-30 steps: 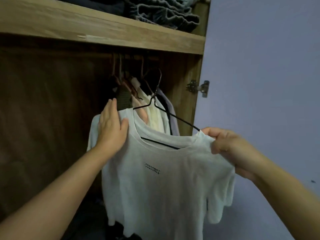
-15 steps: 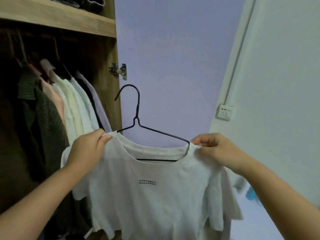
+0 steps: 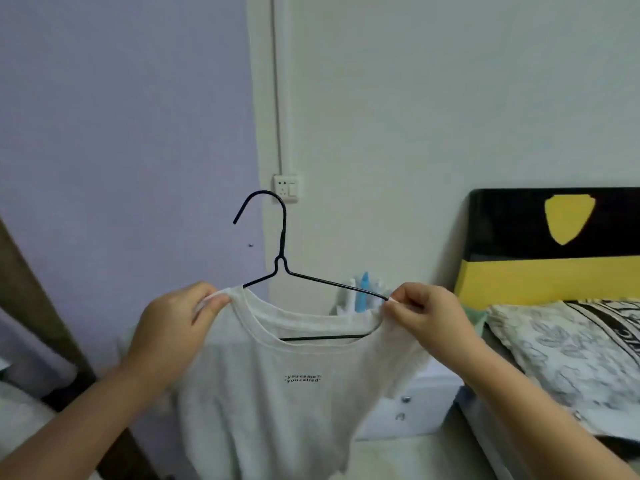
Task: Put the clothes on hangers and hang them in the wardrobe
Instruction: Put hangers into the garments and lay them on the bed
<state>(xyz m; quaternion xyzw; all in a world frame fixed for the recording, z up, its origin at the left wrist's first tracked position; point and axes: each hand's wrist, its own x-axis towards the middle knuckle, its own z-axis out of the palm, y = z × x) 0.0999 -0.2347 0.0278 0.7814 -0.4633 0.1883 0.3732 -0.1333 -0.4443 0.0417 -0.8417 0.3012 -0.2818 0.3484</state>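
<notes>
A white T-shirt (image 3: pixel 277 386) hangs on a black wire hanger (image 3: pixel 282 268), held up in front of the wall socket (image 3: pixel 286 187), with the hanger's hook directly below and left of that socket. The left hand (image 3: pixel 173 336) pinches the shirt's shoulder fabric between thumb and curled fingers, lower left of the socket. The right hand (image 3: pixel 429 323) pinches the opposite shoulder where the hanger's arm ends, lower right of the socket. The shirt's neckline sits over the hanger's bottom bar; small black lettering shows on the chest. Well right of the socket stands a black-and-yellow headboard (image 3: pixel 554 244) with a patterned pillow (image 3: pixel 571 344) beneath it. A white drawer unit (image 3: pixel 415 407) stands below the socket, behind the shirt.
</notes>
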